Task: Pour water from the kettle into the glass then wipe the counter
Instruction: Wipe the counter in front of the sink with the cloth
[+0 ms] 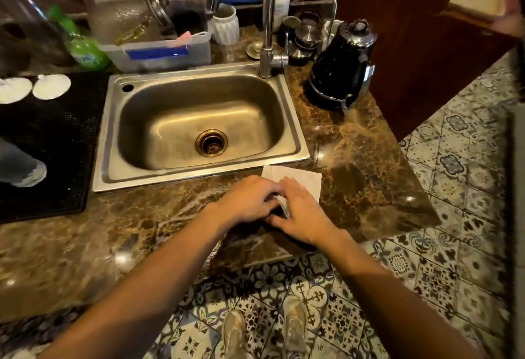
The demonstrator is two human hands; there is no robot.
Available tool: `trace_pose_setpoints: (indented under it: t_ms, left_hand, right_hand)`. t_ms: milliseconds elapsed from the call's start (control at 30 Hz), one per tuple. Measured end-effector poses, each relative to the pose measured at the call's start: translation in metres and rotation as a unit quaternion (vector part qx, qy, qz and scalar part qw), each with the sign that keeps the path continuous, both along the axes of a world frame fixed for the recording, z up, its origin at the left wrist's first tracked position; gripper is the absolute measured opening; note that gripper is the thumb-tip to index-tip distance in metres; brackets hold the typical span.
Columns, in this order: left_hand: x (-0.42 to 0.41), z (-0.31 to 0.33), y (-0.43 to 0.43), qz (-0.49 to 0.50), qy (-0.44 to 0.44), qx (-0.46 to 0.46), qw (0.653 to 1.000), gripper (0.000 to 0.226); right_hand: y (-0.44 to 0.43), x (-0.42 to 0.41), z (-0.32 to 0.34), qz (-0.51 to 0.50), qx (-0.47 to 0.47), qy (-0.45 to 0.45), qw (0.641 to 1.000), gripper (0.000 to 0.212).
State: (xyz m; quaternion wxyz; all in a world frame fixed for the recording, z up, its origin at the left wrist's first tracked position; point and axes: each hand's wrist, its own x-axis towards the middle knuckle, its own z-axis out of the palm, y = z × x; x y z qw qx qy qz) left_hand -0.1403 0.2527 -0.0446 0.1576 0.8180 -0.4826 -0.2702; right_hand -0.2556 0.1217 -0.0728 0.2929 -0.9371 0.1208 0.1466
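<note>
Below the sink [295, 143] on the marble desk [369, 188], left hand [250, 202] and right hand [301, 214] together, fingers closed on a white paper napkin [301, 178], black kettle [341, 69] well apart beyond

From my feed I see both forearms bare to the frame's edge, no sleeves, the left hand [246, 201] and right hand [301, 216] uncovered, and pale, worn shoes [295, 322] at six o'clock.

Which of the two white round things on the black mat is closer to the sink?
The right-hand white round pad, which shows whole. The other pad lies beside it, farther left, partly cut off by the picture's edge. The sink is to their right.
</note>
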Motion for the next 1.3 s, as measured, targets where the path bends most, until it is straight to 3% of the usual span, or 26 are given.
trace_pose_setpoints:
  t_ms: [133, 233, 333, 600, 767, 967, 1100, 1300]
  left_hand:
    - [0.004, -0.005, 0.018, 0.011, 0.004, -0.059, 0.998, 0.036]
    - [0.014, -0.01, 0.064, 0.129, 0.006, -0.118, 0.985, 0.044]
    - [0.022, -0.021, 0.138, 0.272, -0.027, -0.152, 0.95, 0.04]
    - [-0.001, -0.068, 0.284, 0.417, -0.126, 0.013, 0.9, 0.069]
    - [-0.019, -0.092, 0.3, 0.418, -0.158, 0.058, 0.893, 0.076]
    - [-0.025, -0.107, 0.301, 0.406, -0.234, 0.068, 0.88, 0.068]
    - [-0.024, -0.111, 0.304, 0.396, -0.255, 0.063, 0.88, 0.066]
    - [-0.023, -0.107, 0.303, 0.394, -0.252, 0.064, 0.881, 0.065]
  right_hand:
    - [0.006, 0.004, -0.017, -0.024, -0.041, -0.019, 0.999, 0.064]
    - [0.01, 0.001, -0.025, -0.036, -0.042, -0.023, 0.998, 0.062]
    - [0.014, -0.001, -0.033, -0.034, -0.055, -0.027, 0.998, 0.062]
    - [0.034, 0.004, -0.046, -0.122, 0.009, -0.073, 0.99, 0.067]
    - [0.036, 0.005, -0.053, -0.138, -0.003, -0.09, 0.986, 0.068]
    - [0.039, 0.001, -0.057, -0.184, 0.025, -0.114, 0.976, 0.058]
    - [0.038, 0.0, -0.059, -0.146, -0.027, -0.077, 0.986, 0.054]
    - [0.054, -0.001, -0.055, -0.162, 0.017, -0.107, 0.981, 0.065]
